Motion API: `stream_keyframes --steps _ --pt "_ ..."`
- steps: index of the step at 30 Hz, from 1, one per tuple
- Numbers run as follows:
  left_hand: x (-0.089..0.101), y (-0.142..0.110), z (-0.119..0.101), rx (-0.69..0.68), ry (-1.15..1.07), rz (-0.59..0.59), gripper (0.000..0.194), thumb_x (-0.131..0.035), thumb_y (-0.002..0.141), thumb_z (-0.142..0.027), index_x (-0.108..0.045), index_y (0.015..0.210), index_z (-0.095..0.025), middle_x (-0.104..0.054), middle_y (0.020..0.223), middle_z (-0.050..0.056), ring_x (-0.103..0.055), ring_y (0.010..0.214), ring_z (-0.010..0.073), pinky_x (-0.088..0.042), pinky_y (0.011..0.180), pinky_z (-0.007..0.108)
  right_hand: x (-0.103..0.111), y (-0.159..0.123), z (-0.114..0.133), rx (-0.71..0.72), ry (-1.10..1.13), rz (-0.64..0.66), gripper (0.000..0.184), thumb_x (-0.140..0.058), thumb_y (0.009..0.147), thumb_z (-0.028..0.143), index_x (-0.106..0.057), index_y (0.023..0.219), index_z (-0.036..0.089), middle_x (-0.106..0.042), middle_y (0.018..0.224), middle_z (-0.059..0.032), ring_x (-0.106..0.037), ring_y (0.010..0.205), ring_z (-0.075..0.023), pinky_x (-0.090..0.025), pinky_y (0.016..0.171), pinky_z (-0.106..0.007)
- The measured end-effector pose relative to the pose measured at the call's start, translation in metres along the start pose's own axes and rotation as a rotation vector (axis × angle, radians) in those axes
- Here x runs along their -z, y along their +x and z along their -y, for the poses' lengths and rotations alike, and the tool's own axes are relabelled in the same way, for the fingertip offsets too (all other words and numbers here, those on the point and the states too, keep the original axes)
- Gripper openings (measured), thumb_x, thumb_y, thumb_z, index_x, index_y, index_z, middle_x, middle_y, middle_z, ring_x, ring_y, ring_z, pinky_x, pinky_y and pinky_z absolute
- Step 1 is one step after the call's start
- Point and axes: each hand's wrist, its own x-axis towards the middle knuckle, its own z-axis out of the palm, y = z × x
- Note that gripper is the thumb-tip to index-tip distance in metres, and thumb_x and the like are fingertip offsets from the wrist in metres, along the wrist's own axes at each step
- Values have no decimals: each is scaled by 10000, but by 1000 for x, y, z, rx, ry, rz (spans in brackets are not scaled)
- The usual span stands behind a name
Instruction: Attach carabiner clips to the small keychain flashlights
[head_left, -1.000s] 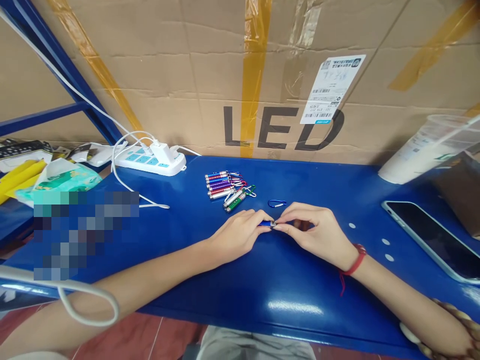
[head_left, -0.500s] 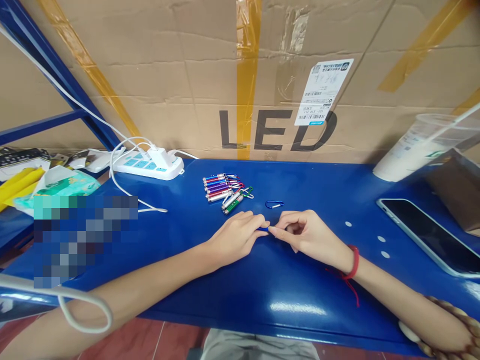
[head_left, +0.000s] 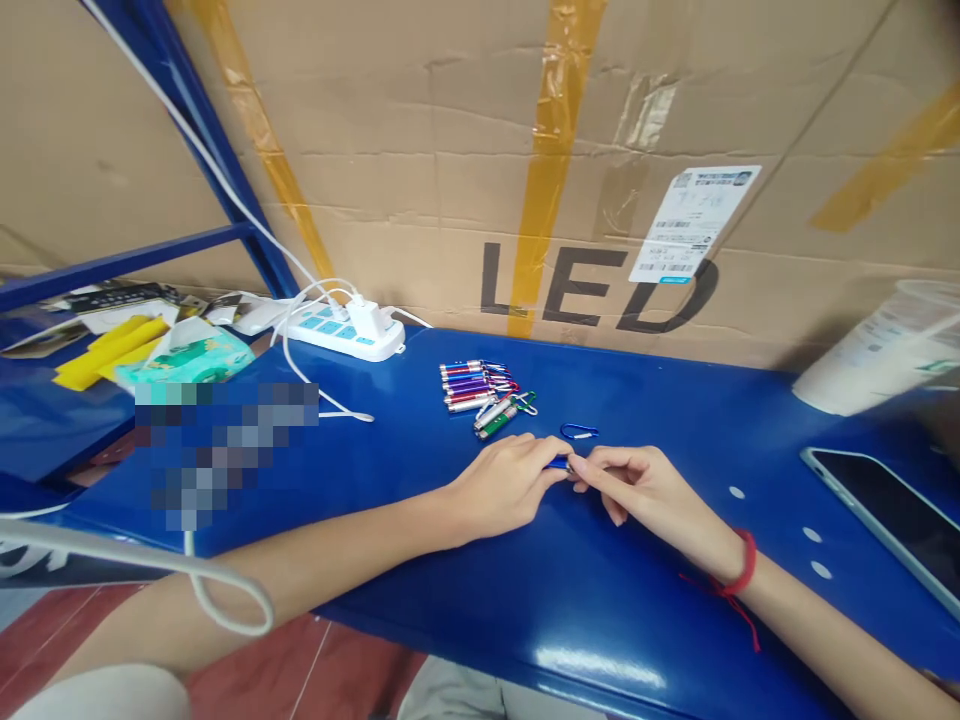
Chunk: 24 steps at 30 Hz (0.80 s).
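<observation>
My left hand (head_left: 504, 483) rests on the blue table (head_left: 465, 590), its fingers closed round a small blue keychain flashlight (head_left: 559, 462) of which only the tip shows. My right hand (head_left: 643, 487) meets it from the right, thumb and forefinger pinched at the flashlight's end. A loose blue carabiner clip (head_left: 578, 431) lies just beyond the fingertips. Behind it, several small coloured flashlights (head_left: 482, 386) with clips lie in a row.
A white power strip (head_left: 346, 335) with a plugged charger and white cables sits at the back left. A phone (head_left: 892, 525) lies at the right, a plastic cup (head_left: 877, 348) behind it. A cardboard box (head_left: 585, 180) marked LED forms the back wall. Packets (head_left: 187, 355) lie left.
The view has shifted, so everything sits further right and lower. Both hands stay together on the blue flashlight; my right hand's fingers have changed their pinch at its end.
</observation>
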Motion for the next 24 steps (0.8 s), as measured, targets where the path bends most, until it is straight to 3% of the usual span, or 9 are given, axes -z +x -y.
stream_keyframes --steps 6,11,16,21,24 --pt "3 -2 1 21 -74 -56 171 -404 914 -194 -495 1054 -162 -637 1003 81 -588 938 200 -454 827 299 1 4 4 -1 -56 -134 428 -572 741 549 -646 601 152 -644 592 -39 -462 346 -73 -388 355 -192" --pt "3 0 3 105 -211 -103 168 -394 915 -207 -496 1047 -181 -628 986 61 -601 891 188 -473 778 292 6 9 1 0 -47 -285 424 -574 743 548 -683 677 144 -649 609 -42 -461 343 -70 -382 348 -192" --pt "2 1 4 118 -289 -138 163 -389 915 -212 -495 1038 -198 -626 952 42 -609 857 179 -473 761 289 8 11 -4 20 -64 -326 430 -561 754 546 -684 701 137 -656 631 -47 -466 339 -72 -380 338 -197" --pt "0 1 5 131 -338 -182 178 -402 906 -231 -481 1065 -215 -600 1044 57 -582 955 194 -478 769 297 9 10 -10 200 -386 -397 322 -589 771 462 -676 864 166 -656 850 -65 -526 409 -81 -461 441 -232" --pt "-3 1 7 134 -348 -209 189 -416 890 -207 -471 1069 -229 -590 1059 54 -566 988 198 -476 782 306 11 10 -15 306 -595 -366 297 -580 795 393 -646 1025 217 -605 1032 -73 -579 520 -98 -503 509 -247"
